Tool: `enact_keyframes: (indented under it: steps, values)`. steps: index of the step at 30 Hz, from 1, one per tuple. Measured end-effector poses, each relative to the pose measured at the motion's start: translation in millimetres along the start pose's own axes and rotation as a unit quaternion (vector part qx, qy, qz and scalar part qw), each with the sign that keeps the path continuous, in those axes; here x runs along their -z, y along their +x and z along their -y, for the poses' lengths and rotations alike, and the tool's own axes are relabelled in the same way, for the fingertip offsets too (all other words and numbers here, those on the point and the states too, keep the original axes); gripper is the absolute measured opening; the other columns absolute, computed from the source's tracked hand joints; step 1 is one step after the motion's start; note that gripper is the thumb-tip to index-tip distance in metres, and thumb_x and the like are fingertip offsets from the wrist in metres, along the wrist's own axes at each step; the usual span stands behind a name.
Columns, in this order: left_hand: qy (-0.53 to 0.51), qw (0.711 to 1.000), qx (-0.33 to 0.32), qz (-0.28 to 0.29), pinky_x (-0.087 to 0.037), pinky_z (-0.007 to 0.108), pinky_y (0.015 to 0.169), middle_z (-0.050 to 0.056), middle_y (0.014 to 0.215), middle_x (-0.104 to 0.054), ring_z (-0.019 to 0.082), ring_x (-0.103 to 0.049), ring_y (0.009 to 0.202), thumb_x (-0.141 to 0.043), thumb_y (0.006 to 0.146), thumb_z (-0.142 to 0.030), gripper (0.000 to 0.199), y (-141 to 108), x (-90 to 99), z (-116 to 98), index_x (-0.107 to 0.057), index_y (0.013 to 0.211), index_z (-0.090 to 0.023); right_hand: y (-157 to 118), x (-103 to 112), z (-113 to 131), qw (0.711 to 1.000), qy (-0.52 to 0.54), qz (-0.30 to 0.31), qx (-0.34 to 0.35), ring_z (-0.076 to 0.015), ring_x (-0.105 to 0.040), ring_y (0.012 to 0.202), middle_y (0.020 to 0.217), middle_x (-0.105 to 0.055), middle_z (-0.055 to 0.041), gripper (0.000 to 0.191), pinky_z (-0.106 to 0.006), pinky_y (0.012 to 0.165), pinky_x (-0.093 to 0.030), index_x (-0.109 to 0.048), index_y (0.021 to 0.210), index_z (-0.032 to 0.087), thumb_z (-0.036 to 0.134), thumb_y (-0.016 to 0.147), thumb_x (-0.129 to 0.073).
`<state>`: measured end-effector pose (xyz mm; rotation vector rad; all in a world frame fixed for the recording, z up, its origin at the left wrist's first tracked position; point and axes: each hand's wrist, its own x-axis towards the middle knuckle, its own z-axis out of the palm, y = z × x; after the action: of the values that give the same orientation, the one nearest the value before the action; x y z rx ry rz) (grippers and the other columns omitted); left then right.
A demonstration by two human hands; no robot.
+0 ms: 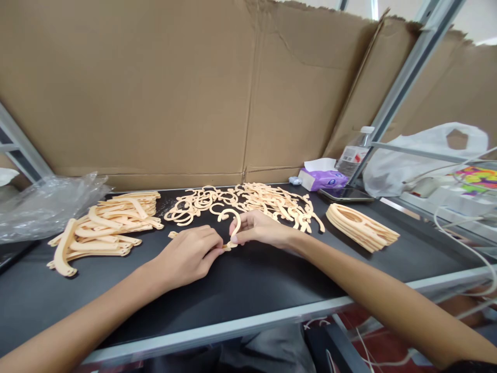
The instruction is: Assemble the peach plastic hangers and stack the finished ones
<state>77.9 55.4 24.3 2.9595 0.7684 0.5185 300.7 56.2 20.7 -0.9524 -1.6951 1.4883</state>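
Observation:
My left hand is closed around a cream plastic hanger arm, most of which it covers; one end sticks out past the fingers. My right hand pinches a curved hanger hook of the same colour. The hook's base meets the hanger arm between both hands, just above the black table; whether they are joined I cannot tell. Beyond the hands lie a heap of loose hooks and a heap of small curved pieces.
Hanger arms are piled at the left beside a clear plastic bag. At the right lie stacked folded hangers, a phone, purple tissues and a bottle. Cardboard walls the back; cables hang right.

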Motion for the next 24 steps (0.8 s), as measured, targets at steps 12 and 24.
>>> enact_keyframes:
  steps: [12,24]
  values:
    - [0.024,0.999,-0.029,-0.009,-0.046,0.029,0.071,0.004,0.084,-0.067,0.018,-0.061,0.078,-0.047,0.097,-0.020,0.019,-1.1,-0.5,0.4,-0.062,0.086,-0.017,1.4,-3.4,4.1,1.000,-0.013,-0.011,-0.003,-0.0101,-0.057,0.059,0.064,-0.066,0.0011,0.010,-0.023,0.059,-0.045,-0.066,0.066,0.015,0.017,0.062,-0.074]
    - [0.038,0.998,-0.043,-0.024,-0.045,0.028,0.069,0.004,0.083,-0.067,0.017,-0.061,0.076,-0.047,0.097,-0.020,0.019,0.9,-1.3,0.7,-0.062,0.086,-0.018,3.3,-3.5,-1.5,0.999,-0.030,-0.024,0.019,-0.0105,-0.058,0.058,0.065,-0.066,0.0010,0.017,-0.023,0.057,-0.046,-0.065,0.069,0.016,0.024,0.063,-0.078]
